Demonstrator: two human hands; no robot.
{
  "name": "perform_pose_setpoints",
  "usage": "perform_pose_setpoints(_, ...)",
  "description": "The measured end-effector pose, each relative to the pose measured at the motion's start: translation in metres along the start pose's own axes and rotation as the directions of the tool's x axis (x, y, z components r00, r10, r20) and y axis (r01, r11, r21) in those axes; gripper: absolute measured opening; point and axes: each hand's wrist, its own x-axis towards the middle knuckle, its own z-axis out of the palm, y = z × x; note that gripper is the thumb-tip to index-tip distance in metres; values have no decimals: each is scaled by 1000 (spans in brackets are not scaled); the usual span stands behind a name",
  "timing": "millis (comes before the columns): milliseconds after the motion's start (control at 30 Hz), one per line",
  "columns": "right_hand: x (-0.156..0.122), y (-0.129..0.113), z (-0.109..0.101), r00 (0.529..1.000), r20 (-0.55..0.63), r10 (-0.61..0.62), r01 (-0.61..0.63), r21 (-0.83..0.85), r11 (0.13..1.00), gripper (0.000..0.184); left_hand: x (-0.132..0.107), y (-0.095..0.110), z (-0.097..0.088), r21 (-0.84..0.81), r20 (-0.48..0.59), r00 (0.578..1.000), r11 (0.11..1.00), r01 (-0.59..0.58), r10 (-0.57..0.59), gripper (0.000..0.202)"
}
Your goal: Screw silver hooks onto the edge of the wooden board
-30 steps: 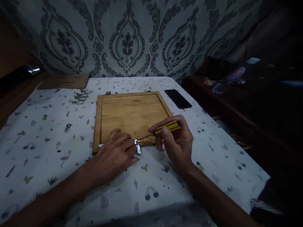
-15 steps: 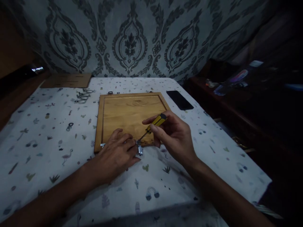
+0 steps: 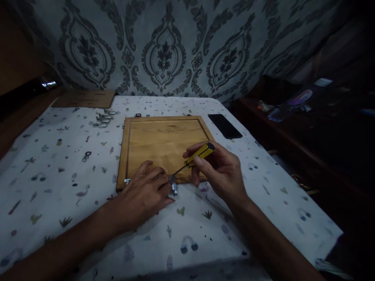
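1. The right hand (image 3: 222, 173) has its grip closed on the yellow-and-black handle of a small screwdriver (image 3: 202, 152). The thin shaft slants down and to the left, to a small metal fitting (image 3: 174, 187).
2. This fitting sits at the near edge of the wooden board (image 3: 164, 140) and hangs a little over the cloth.
3. The left hand (image 3: 143, 195) lies palm down on the same edge. Its grip encloses nothing; the bent fingertips touch the fitting and seem to press it in place.
4. To my judgement, a screw in the fitting is being turned. This work asks that the tip stays seated and the fitting does not slip.
5. The board is square, of warm honey-coloured wood with visible grain and a raised rim. The tabletop (image 3: 58, 175) carries a pale cloth printed with small figures.
6. Farther away lie a flat black phone (image 3: 225, 126), some shiny metal hardware (image 3: 102, 119) and a brown cardboard sheet (image 3: 83, 98).
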Motion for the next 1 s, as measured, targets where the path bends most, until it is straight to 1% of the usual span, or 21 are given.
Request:
perform_pose_setpoints(100,-1,2,-1,998,-58,-32,32,-12,999,14,0,-1,0,0,4,1000,1000,-9,9,21)
perform_pose_setpoints(200,-1,4,0,996,-90,-4,6,26,1000,19,0,-2,1,-1,-2,1000,1000,-13,13,20)
perform_pose_setpoints(300,0,6,-1,996,-87,24,-18,65,998,25,0,-1,1,-10,-9,1000,1000,-9,9,19)
perform_pose_setpoints(367,0,8,-3,998,-69,9,-4,77,997,22,0,-1,0,-12,3,1000,1000,-2,2,19)
perform_pose_setpoints(467,-1,10,-6,1000,-3,-23,23,90,996,24,0,0,-1,-14,10,1000,1000,1,-1,19)
perform_pose_setpoints(533,-2,11,-7,999,26,-39,36,94,995,19,0,-1,-1,-14,2,1000,1000,-2,2,18)
perform_pose_setpoints(600,-3,11,-7,999,9,-50,49,94,994,12,0,-1,0,-10,-2,1000,1000,-5,5,19)
perform_pose_setpoints(633,-3,12,-7,998,-13,-54,55,91,994,11,0,-1,1,-8,-1,1000,1000,-1,1,20)
perform_pose_setpoints(733,-4,13,-5,995,-95,-37,44,76,996,20,1,0,1,-10,10,1000,1000,9,-9,20)
perform_pose_setpoints(800,-3,13,-5,993,-119,-18,28,87,996,25,1,0,0,-17,6,1000,1000,10,-10,19)
perform_pose_setpoints(933,-1,12,-6,996,-83,-17,26,111,994,23,1,0,0,-18,-13,1000,1000,2,-2,17)
perform_pose_setpoints(1000,-1,12,-7,999,-48,-19,24,96,995,26,0,0,0,-18,-7,1000,1000,6,-6,17)
